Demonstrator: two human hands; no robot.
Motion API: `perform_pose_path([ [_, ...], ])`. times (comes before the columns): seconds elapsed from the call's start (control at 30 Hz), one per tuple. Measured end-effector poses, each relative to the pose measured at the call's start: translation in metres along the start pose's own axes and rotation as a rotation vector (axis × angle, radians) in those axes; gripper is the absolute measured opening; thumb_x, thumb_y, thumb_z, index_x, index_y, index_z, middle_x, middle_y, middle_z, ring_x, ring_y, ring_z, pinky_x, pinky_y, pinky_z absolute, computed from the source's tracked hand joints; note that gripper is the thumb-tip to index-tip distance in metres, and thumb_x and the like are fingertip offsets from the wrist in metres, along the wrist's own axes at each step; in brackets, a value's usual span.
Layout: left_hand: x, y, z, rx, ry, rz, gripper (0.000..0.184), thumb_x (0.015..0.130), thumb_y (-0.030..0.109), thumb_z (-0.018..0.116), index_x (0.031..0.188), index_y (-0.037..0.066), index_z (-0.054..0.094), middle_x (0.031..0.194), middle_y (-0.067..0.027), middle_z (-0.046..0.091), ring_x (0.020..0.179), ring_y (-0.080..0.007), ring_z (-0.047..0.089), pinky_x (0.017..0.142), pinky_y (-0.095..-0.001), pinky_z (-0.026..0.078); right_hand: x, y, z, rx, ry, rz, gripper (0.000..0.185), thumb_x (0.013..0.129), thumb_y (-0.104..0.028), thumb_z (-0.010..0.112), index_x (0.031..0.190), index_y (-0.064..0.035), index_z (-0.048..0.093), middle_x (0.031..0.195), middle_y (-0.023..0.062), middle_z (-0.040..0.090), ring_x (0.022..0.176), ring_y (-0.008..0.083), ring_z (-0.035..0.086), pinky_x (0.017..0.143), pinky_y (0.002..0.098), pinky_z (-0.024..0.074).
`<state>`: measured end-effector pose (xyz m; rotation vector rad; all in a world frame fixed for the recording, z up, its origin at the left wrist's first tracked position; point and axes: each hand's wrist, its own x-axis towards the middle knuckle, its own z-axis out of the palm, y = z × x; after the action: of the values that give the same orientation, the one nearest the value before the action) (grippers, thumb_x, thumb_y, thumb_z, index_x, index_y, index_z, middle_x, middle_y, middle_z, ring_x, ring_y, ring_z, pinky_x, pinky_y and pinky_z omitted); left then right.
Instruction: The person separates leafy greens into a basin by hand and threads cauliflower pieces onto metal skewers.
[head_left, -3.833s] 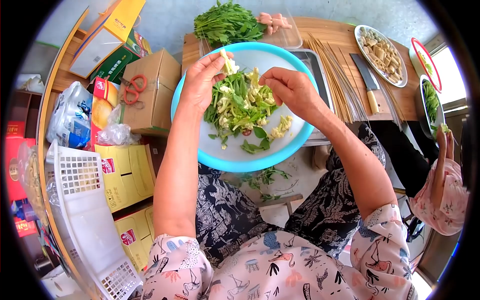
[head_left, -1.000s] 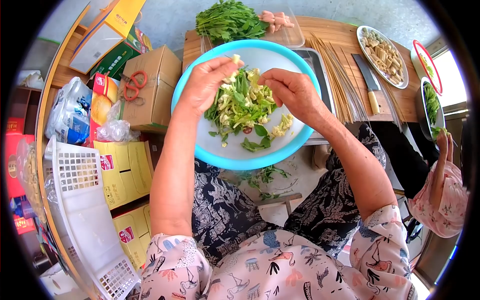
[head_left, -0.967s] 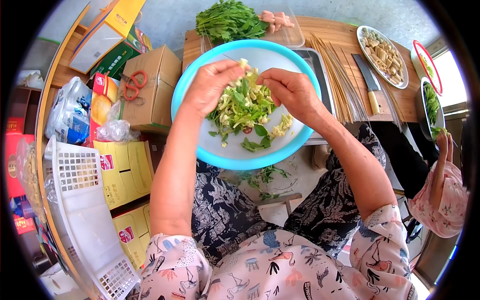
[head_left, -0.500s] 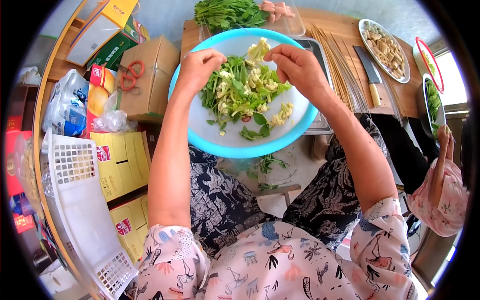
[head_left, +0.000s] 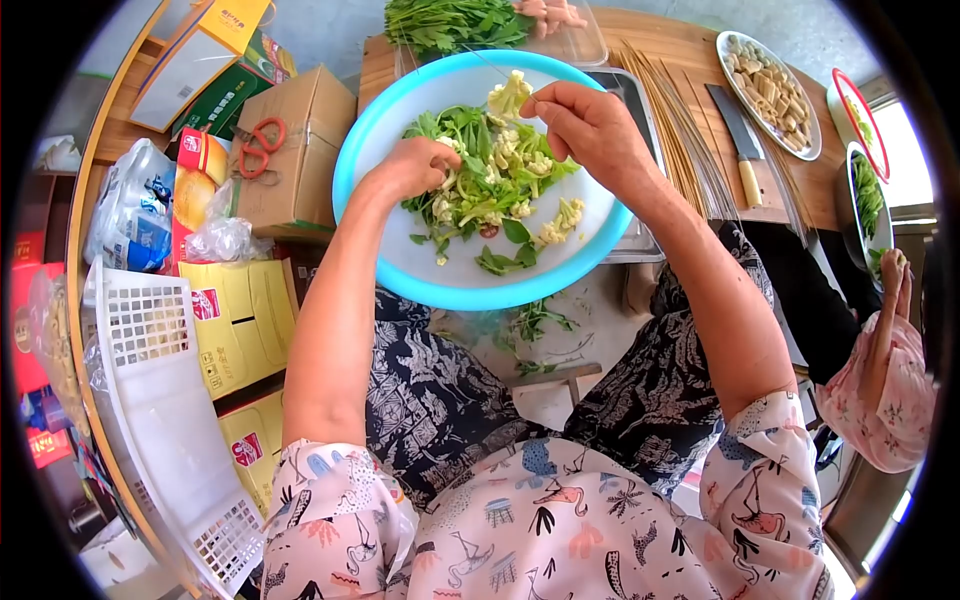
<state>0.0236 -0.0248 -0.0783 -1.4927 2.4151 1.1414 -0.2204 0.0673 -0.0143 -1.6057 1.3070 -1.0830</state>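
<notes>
Skewer (head_left: 487, 62) (faint) in right hand (head_left: 545, 105), left hand (head_left: 418, 168) at greens (head_left: 468, 130), grip unclear

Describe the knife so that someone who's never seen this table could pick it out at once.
On the wooden table, start at the big blue-rimmed bowl and go to the person's right, past the long thin skewers. Just before the oval white plate lies the knife, pale handle toward the person. Its broad, dark, flat blade sets it apart from the thin sticks beside it.
</notes>
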Motion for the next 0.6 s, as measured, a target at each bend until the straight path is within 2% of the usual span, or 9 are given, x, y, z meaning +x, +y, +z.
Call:
perform_pose_path([
  [0.13, 0.002, 0.003, 0.006, 0.043, 0.186, 0.126, 0.022, 0.074, 0.002, 0.064, 0.095, 0.003, 0.068, 0.074, -0.0033, 0.065, 0.068, -0.0128, 0.060, 0.064, -0.0282, 0.048, -0.001, -0.002, 0.000, -0.020, 0.001, 0.013, 0.020, 0.096, -0.014, 0.049, 0.098, -0.0019, 0.064, 0.058, -0.0041, 0.048, 0.052, 0.0023, 0.041, 0.049, 0.0194, 0.0323],
  [0.2, 0.000, 0.005, 0.003, -0.059, 0.335, 0.098, 0.018, 0.073, 0.002, 0.064, 0.089, 0.008, 0.070, 0.078, -0.0079, 0.067, 0.067, -0.0196, 0.062, 0.064, -0.0328, 0.048, 0.000, -0.003, 0.001, -0.027, -0.003, 0.012, 0.020, 0.096, -0.015, 0.048, 0.098, -0.0019, 0.064, 0.058, -0.0042, 0.048, 0.052, 0.0024, 0.041, 0.049, 0.0194, 0.0323],
  [0.23, -0.001, 0.007, 0.000, -0.059, 0.335, 0.099, 0.018, 0.073, 0.002, 0.064, 0.089, 0.008, 0.070, 0.078, -0.0079, 0.067, 0.067, -0.0196, 0.062, 0.064, -0.0328, 0.048, 0.000, -0.003, 0.001, -0.031, -0.008, 0.010, 0.020, 0.096, -0.015, 0.048, 0.097, -0.0019, 0.064, 0.057, -0.0042, 0.048, 0.052, 0.0024, 0.041, 0.048, 0.0195, 0.0322],
  [0.3, -0.002, 0.007, -0.007, -0.012, 0.443, 0.191, 0.016, 0.077, 0.003, 0.066, 0.093, 0.004, 0.069, 0.077, -0.0027, 0.065, 0.068, -0.0107, 0.059, 0.063, -0.0265, 0.047, -0.001, -0.004, 0.000, -0.031, -0.007, 0.014, 0.020, 0.095, -0.015, 0.050, 0.096, -0.0017, 0.064, 0.057, -0.0021, 0.051, 0.052, 0.0040, 0.045, 0.048, 0.0219, 0.0356],
  [0.33, -0.002, 0.007, -0.009, -0.012, 0.443, 0.191, 0.016, 0.077, 0.003, 0.066, 0.093, 0.004, 0.069, 0.077, -0.0027, 0.065, 0.068, -0.0107, 0.059, 0.063, -0.0265, 0.047, -0.001, -0.004, 0.000, -0.030, -0.007, 0.019, 0.019, 0.093, -0.015, 0.051, 0.095, -0.0015, 0.065, 0.056, 0.0000, 0.054, 0.051, 0.0057, 0.050, 0.048, 0.0244, 0.0390],
  [0.43, -0.005, 0.013, -0.016, -0.646, 0.441, 0.291, 0.015, 0.084, 0.007, 0.063, 0.098, 0.000, 0.066, 0.085, 0.0004, 0.065, 0.072, -0.0086, 0.059, 0.066, -0.0225, 0.047, -0.001, -0.005, 0.002, -0.005, -0.018, 0.013, 0.020, 0.093, -0.016, 0.051, 0.095, -0.0016, 0.065, 0.056, 0.0001, 0.054, 0.051, 0.0060, 0.049, 0.048, 0.0245, 0.0389],
  [0.47, -0.007, 0.015, -0.019, -0.645, 0.440, 0.295, 0.015, 0.084, 0.007, 0.063, 0.098, 0.000, 0.066, 0.085, 0.0004, 0.065, 0.072, -0.0086, 0.059, 0.066, -0.0225, 0.047, 0.000, -0.006, 0.001, -0.007, -0.014, 0.012, 0.020, 0.093, -0.016, 0.051, 0.095, -0.0016, 0.065, 0.056, 0.0001, 0.054, 0.051, 0.0060, 0.049, 0.048, 0.0245, 0.0389],
  [0.53, -0.014, 0.020, -0.023, -0.959, 0.379, 0.226, 0.015, 0.085, 0.005, 0.061, 0.099, 0.000, 0.065, 0.084, 0.0005, 0.064, 0.073, -0.0089, 0.060, 0.066, -0.0228, 0.047, -0.001, -0.007, 0.001, -0.028, -0.030, 0.038, 0.020, 0.094, -0.016, 0.051, 0.095, -0.0010, 0.065, 0.056, 0.0006, 0.053, 0.052, 0.0063, 0.050, 0.049, 0.0245, 0.0389],
  [0.6, -0.014, 0.016, -0.020, -0.872, 0.315, 0.148, 0.016, 0.085, 0.003, 0.058, 0.099, 0.001, 0.065, 0.083, -0.0002, 0.064, 0.074, -0.0089, 0.061, 0.066, -0.0229, 0.047, -0.001, -0.007, 0.002, -0.027, -0.031, 0.043, 0.020, 0.094, -0.016, 0.051, 0.095, -0.0008, 0.064, 0.056, 0.0007, 0.053, 0.052, 0.0063, 0.050, 0.049, 0.0246, 0.0389],
])
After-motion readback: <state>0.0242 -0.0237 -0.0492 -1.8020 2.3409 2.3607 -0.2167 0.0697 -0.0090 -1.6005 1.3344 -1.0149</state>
